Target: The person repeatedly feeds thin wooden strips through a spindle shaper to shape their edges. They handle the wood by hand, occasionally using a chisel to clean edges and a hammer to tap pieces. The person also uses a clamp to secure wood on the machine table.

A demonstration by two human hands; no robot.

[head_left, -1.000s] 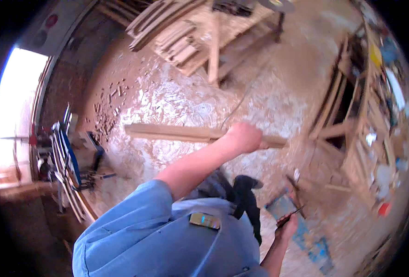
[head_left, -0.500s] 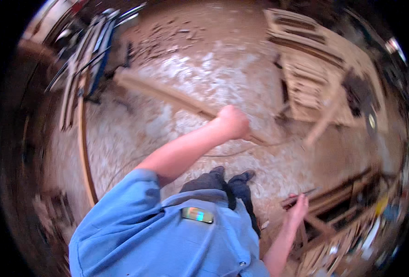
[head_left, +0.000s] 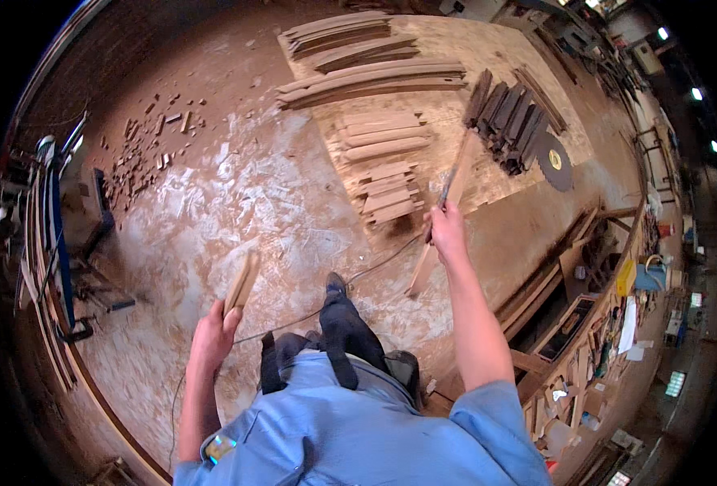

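My left hand (head_left: 214,332) is closed around a wooden strip (head_left: 243,279), which points up and away, foreshortened. Out ahead, my right hand (head_left: 448,231) grips a thin, dark, stick-like tool (head_left: 445,191); its exact kind is unclear. Behind that hand a wooden board (head_left: 422,271) slants down from the edge of a plywood sheet (head_left: 443,176). On the sheet lie short wooden slats (head_left: 387,147), longer wooden pieces (head_left: 375,79), a stack of dark wooden pieces (head_left: 508,121) and a round toothed saw blade (head_left: 554,162).
Small wood offcuts (head_left: 160,142) are scattered over the dusty floor at far left. Clamps with long bars (head_left: 55,235) stand at the left edge. A cable (head_left: 379,261) crosses the floor near my feet. To the right is a wooden bench frame (head_left: 529,360) cluttered with tools and scraps.
The view has swung to the right. My left hand, with the wooden strip, is now lower and to the left. My right hand has reached forward toward the plywood sheet, still holding the thin tool.
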